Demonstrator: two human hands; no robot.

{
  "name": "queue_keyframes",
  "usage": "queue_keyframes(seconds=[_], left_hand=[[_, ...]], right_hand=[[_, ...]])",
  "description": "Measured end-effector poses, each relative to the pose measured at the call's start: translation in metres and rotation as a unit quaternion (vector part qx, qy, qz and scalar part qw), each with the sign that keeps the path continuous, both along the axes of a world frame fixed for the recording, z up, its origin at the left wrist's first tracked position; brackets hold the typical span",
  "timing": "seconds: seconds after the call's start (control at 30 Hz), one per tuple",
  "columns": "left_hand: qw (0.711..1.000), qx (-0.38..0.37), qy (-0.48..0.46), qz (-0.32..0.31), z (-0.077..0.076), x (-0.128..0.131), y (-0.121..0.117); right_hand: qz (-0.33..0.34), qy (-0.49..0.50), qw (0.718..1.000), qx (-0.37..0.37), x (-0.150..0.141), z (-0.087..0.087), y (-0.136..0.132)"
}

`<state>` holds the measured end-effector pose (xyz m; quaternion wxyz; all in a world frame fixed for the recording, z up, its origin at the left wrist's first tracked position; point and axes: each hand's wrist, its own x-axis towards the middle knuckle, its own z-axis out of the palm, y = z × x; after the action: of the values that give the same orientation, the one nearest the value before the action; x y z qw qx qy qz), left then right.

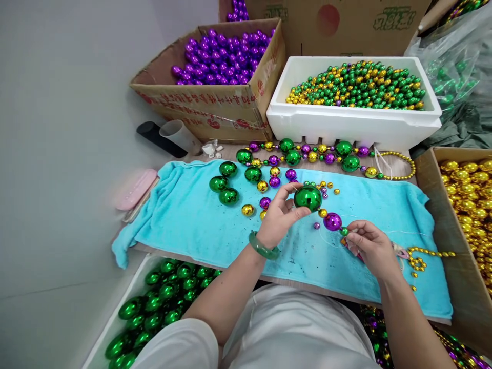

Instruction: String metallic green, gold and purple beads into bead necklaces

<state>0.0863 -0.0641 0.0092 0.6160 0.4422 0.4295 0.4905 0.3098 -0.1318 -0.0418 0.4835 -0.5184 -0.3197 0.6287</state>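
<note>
My left hand (pixel 280 215), with a green bangle on the wrist, pinches a large shiny green ball (pixel 308 198) above a turquoise towel (pixel 192 220). From that ball a short string runs right through a small gold bead (pixel 323 212), a purple ball (pixel 332 221) and a small green bead (pixel 344 231). My right hand (pixel 371 247) is closed on the string's end just past that green bead. A thin clear thread (pixel 407 233) trails off to the right across the towel.
Loose green, gold and purple balls (pixel 226 183) lie on the towel; a finished strand (pixel 307 152) lies behind. Around stand a cardboard box of purple balls (pixel 225 56), a white foam box of mixed beads (pixel 357 84), a box of gold balls (pixel 471 189) and a tray of green balls (pixel 161 302).
</note>
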Motion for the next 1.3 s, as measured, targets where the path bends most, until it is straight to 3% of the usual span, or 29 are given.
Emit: queue_keyframes(seconds=[0.1,0.2,0.27,0.33,0.47,0.57,0.67,0.77,0.87,0.97,1.07,1.13,1.2,1.27,1.3], left_hand=[[0.998,-0.035,-0.027,0.046,-0.001,-0.002,0.008],[0.997,-0.013,-0.034,0.064,0.003,0.001,0.018],[0.997,0.039,-0.019,0.059,0.009,0.008,0.022],[0.995,0.087,0.006,0.044,0.015,0.017,0.024],[0.991,0.127,0.024,0.020,0.025,0.038,0.022],[0.991,0.130,0.007,0.017,0.030,0.046,0.021],[0.990,0.137,-0.008,0.019,0.038,0.045,0.021],[0.989,0.137,-0.017,0.045,0.048,0.039,0.021],[0.989,0.108,-0.034,0.093,0.051,0.030,0.026],[0.992,0.073,-0.029,0.100,0.036,0.021,0.032],[0.992,0.068,0.101,0.030,0.004,0.017,0.027],[0.956,0.102,0.267,-0.061,-0.020,0.018,0.015],[0.891,0.136,0.401,-0.163,-0.041,0.023,0.002],[0.848,0.148,0.461,-0.217,-0.055,0.029,-0.007],[0.847,0.147,0.463,-0.218,-0.059,0.031,-0.008]], right_hand=[[-0.036,0.093,0.995,-0.004,-0.002,0.002,0.003],[-0.065,0.117,0.991,0.004,-0.002,-0.001,0.012],[-0.083,0.056,0.995,0.011,0.002,-0.006,0.018],[-0.117,-0.069,0.990,0.028,0.009,-0.010,0.024],[-0.192,-0.261,0.937,0.128,0.015,0.005,0.027],[-0.160,-0.300,0.911,0.235,0.008,0.030,0.028],[-0.050,-0.306,0.908,0.282,-0.004,0.047,0.035],[0.027,-0.300,0.918,0.257,-0.010,0.049,0.046],[0.007,-0.249,0.950,0.187,-0.010,0.043,0.053],[-0.025,-0.197,0.970,0.142,-0.008,0.036,0.054],[-0.061,-0.186,0.970,0.146,-0.006,0.032,0.051],[-0.090,-0.187,0.967,0.150,-0.005,0.030,0.049],[-0.103,-0.191,0.965,0.145,-0.006,0.028,0.047],[-0.098,-0.199,0.965,0.141,-0.007,0.027,0.044],[-0.094,-0.202,0.965,0.141,-0.007,0.026,0.042]])
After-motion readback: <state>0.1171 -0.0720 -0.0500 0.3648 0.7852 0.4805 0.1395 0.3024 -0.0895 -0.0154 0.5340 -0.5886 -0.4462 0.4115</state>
